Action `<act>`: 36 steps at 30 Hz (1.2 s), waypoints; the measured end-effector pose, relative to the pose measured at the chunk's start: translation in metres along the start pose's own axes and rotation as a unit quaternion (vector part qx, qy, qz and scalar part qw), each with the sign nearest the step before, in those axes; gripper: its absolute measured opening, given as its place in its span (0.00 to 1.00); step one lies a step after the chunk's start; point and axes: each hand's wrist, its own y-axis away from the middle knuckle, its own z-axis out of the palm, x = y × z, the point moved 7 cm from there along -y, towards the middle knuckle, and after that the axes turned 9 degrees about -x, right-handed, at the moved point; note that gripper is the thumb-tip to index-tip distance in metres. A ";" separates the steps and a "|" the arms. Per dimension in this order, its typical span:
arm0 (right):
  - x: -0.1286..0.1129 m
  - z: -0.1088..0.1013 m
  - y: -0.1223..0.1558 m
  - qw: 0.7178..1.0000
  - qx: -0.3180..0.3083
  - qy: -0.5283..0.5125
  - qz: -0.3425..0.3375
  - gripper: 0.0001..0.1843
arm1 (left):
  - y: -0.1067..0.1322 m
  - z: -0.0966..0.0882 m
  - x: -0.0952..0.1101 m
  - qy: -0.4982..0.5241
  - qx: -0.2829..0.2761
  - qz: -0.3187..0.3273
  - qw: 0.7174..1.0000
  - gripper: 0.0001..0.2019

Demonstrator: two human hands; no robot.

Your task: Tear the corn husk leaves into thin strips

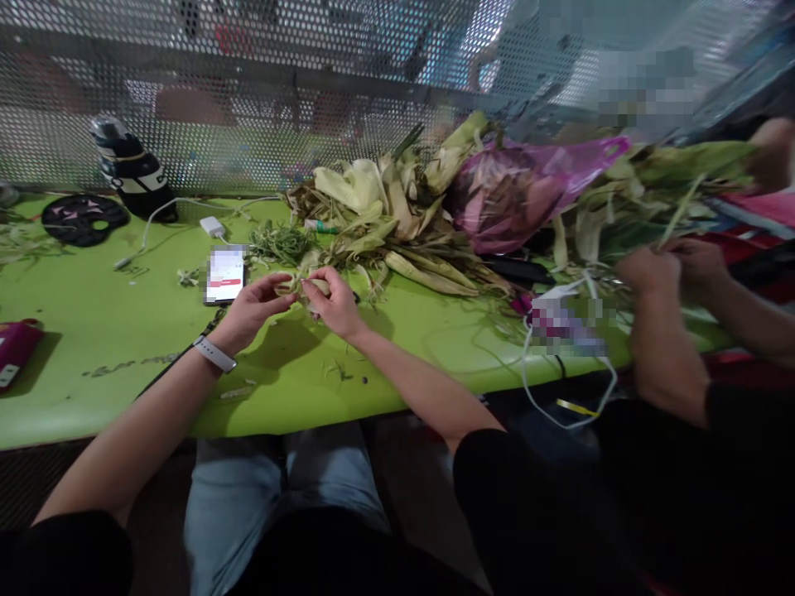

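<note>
My left hand [252, 310] and my right hand [335, 302] meet over the green table [112, 364], both pinched on a small pale strip of corn husk [307, 286] held between their fingertips. A white band sits on my left wrist. Just behind the hands lies a big pile of corn husks [385, 215], with a purple plastic bag [527, 186] on it.
A phone [224, 274] lies left of my hands, with a white charger [212, 225] and cable behind it. A black bottle [133, 170] and a dark round object [84, 218] stand far left. Another person's hands [671, 265] work in husks at the right. A perforated metal screen [248, 99] backs the table.
</note>
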 end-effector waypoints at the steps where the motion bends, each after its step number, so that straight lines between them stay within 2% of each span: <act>1: 0.000 0.000 0.000 1.000 0.000 -0.006 0.001 0.19 | 0.000 0.001 0.001 0.011 -0.006 0.000 1.000 0.20; 3: 0.000 0.001 0.000 1.000 -0.002 -0.025 0.007 0.19 | -0.001 0.001 0.000 0.038 -0.008 -0.012 0.999 0.19; 7: 0.004 0.004 0.000 0.998 -0.004 -0.052 0.024 0.20 | 0.001 0.003 -0.008 0.092 0.006 -0.074 0.993 0.12; 14: 0.007 0.006 0.001 1.000 -0.017 -0.020 0.014 0.20 | 0.004 0.003 -0.013 0.100 0.035 -0.125 0.987 0.04; 17: 0.005 0.006 0.000 1.000 -0.021 -0.013 0.004 0.20 | 0.003 0.001 -0.013 0.105 0.041 -0.120 0.986 0.05; 25: 0.004 0.002 0.001 0.999 0.007 -0.020 0.024 0.21 | 0.001 0.000 -0.009 0.102 0.019 -0.044 0.994 0.14; 29: 0.002 0.003 0.001 0.999 0.005 -0.039 0.024 0.22 | 0.000 0.001 -0.011 0.114 0.006 -0.048 0.992 0.14; 33: -0.001 0.006 0.002 0.998 -0.005 -0.049 0.028 0.23 | 0.000 0.002 -0.016 0.122 0.016 -0.078 0.989 0.13; 36: -0.002 0.007 0.001 0.997 -0.014 -0.072 0.032 0.24 | 0.000 -0.001 -0.015 0.112 0.028 -0.073 0.991 0.12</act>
